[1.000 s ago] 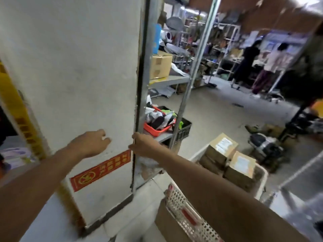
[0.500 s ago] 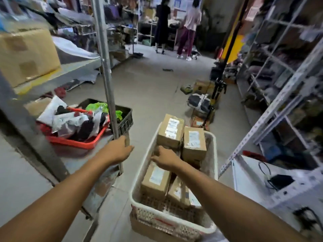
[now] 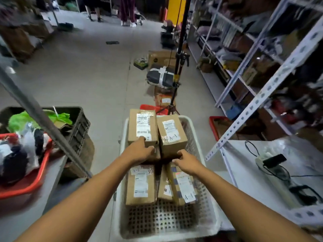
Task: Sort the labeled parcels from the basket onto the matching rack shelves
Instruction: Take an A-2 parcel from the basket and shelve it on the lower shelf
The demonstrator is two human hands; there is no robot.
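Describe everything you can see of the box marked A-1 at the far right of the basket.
The A-1 box is brown cardboard, sealed with clear tape, with a white shipping label on top and "A-1" handwritten near its front edge. It stands on parcels in the white basket, against its left neighbour. The right hand curls at its lower front edge.

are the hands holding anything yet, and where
The left hand grips the near end of the far-left box. The right hand touches the near bottom edge of the A-1 box; hold unclear.
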